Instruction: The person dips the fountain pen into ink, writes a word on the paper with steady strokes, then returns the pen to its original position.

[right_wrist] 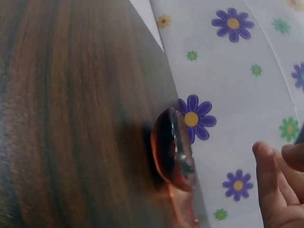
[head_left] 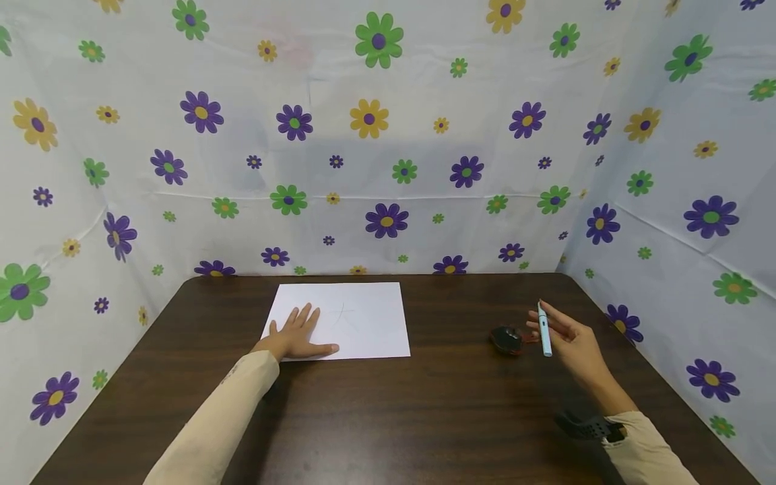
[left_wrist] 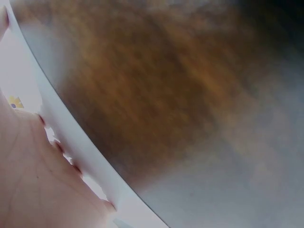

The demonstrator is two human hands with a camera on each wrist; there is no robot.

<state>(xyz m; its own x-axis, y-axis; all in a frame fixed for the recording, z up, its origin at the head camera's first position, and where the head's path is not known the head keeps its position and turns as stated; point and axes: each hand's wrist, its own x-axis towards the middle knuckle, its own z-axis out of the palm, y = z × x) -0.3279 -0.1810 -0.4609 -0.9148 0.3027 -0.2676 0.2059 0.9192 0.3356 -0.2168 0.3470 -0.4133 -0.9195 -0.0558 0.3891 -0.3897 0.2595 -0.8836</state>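
Observation:
A white sheet of paper (head_left: 370, 330) lies on the dark wooden table, with a few thin pencil-like strokes on it. My left hand (head_left: 297, 335) rests flat on the sheet's left part, fingers spread. In the left wrist view the palm (left_wrist: 42, 175) fills the lower left, over the paper's edge. Over the table's right side, my right hand (head_left: 572, 343) pinches a light blue pen (head_left: 544, 330) between thumb and fingers. The pen stands nearly upright in the head view. In the right wrist view, several fingers (right_wrist: 270, 185) show at the right edge; the pen is mostly out of that frame.
A black and red computer mouse (head_left: 506, 340) sits just left of my right hand, its red cable (head_left: 530, 338) running right. White cloth with flowers (head_left: 376, 168) walls off the back and sides of the table (head_left: 388, 417). A dark band (head_left: 585, 426) circles the right wrist.

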